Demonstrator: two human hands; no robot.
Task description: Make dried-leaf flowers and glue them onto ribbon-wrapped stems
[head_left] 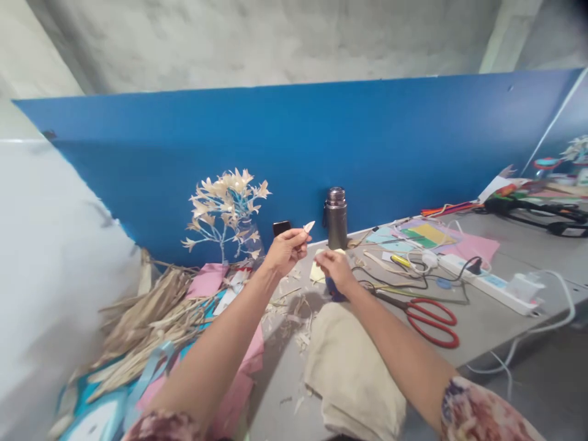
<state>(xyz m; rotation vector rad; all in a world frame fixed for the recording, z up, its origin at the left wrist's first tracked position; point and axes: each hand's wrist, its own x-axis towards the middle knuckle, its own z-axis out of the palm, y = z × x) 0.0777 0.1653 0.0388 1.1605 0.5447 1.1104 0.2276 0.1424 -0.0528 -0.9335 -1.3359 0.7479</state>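
Raised above the table, my left hand [287, 250] is closed in a pinch on a small, pale, pointed petal-shaped piece [309, 226]. My right hand [336, 269] is just to its right and a little lower, fingertips pressed together; whatever they hold, if anything, is too small to make out. Partly hidden below that hand is a dark blue object [334, 293] whose kind I cannot tell. Behind the right fingers is a pale yellow paper [316, 274]. Cream handmade flowers [229, 195] on light blue stems stand beyond my left hand. Pale scraps [298, 318] litter the tabletop between my forearms.
Dried husks [138, 312] and pink sheets [209, 280] lie at left. A dark flask [337, 219] and a phone [281, 228] are near the blue partition [298, 147]. At right are red-handled scissors [432, 320] and a power strip [491, 285]. Folded beige cloth [351, 373] sits in front.
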